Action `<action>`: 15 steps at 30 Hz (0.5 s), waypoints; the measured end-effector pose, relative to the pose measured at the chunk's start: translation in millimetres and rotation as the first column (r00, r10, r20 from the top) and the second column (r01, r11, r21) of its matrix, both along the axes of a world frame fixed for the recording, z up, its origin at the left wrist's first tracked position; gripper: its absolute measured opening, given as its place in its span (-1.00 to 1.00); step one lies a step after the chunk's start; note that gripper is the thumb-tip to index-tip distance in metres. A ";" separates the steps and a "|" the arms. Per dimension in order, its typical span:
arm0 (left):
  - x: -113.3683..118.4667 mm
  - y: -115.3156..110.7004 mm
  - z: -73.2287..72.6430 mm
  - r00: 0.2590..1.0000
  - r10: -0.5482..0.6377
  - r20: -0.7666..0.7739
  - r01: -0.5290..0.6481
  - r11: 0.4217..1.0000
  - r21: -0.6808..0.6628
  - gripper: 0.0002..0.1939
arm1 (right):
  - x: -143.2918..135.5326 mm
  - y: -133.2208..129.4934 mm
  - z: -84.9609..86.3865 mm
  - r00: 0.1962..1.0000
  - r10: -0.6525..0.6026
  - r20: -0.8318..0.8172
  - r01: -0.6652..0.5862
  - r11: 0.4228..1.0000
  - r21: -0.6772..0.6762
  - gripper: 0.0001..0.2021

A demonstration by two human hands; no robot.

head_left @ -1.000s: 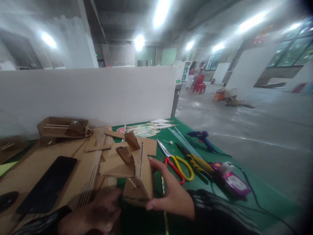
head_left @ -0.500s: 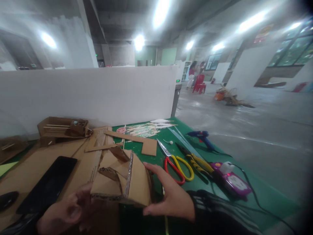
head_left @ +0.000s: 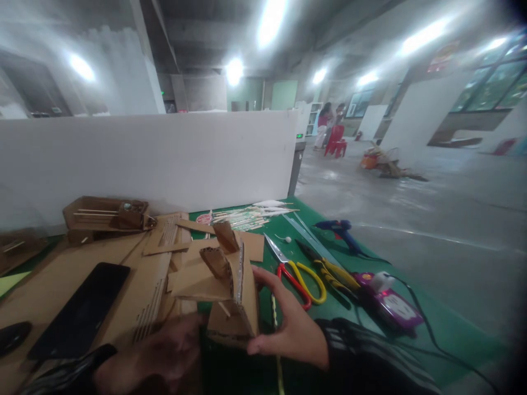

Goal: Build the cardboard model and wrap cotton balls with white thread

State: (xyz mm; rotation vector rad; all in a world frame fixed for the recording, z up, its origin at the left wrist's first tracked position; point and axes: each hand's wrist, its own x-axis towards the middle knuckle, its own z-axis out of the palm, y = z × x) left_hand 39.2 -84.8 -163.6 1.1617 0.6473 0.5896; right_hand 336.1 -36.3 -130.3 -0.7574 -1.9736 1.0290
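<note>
My right hand [head_left: 288,323] grips the right side of a folded cardboard piece [head_left: 206,282], thumb low and fingers behind its right wall. Two flaps stand up from the cardboard, and a thin wooden stick [head_left: 224,310] shows in its lower opening. To the left and just below, my left hand [head_left: 168,351] is smeared by motion, apart from the piece as far as I can see. Scissors [head_left: 294,274] with one red and one yellow handle lie right of the cardboard, beside pliers [head_left: 329,269] with yellow-black grips.
A black phone [head_left: 80,310] rests on cardboard sheets at left. A blue glue gun [head_left: 340,233] and a purple power strip [head_left: 391,304] with a cable sit at right. Several sticks [head_left: 242,216] lie near the white partition [head_left: 156,159]. A small cardboard box [head_left: 96,214] stands at back left.
The cardboard piece has turned, with its flaps now more upright and its lower opening showing. My left hand has come off its left edge and moved right. My right hand still holds it.
</note>
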 end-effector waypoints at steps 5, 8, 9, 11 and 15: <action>9.6 -5.7 -6.7 0.995 -0.057 0.084 0.064 0.994 -0.090 -0.34 | 0.1 0.3 -1.4 1.000 -0.007 0.013 0.007 1.000 0.010 0.05; 12.3 -6.8 3.0 0.972 -0.020 0.233 0.042 0.995 -0.088 -0.43 | 0.9 0.1 -0.1 0.999 -0.013 0.045 0.011 1.000 0.029 0.04; 12.1 -7.7 10.6 0.959 0.007 0.282 0.016 0.997 -0.077 -0.52 | 1.0 -0.1 1.1 0.998 -0.013 0.063 0.010 0.999 0.045 0.04; 10.2 -10.0 29.5 0.915 0.032 0.403 -0.016 0.999 -0.041 -0.72 | 1.2 -0.5 4.0 0.995 -0.010 0.102 0.001 0.996 0.085 0.02; 3.7 -14.0 58.8 0.883 0.022 0.469 -0.010 1.000 -0.029 -0.89 | 1.5 -0.7 7.1 0.991 -0.006 0.133 -0.011 0.992 0.126 0.01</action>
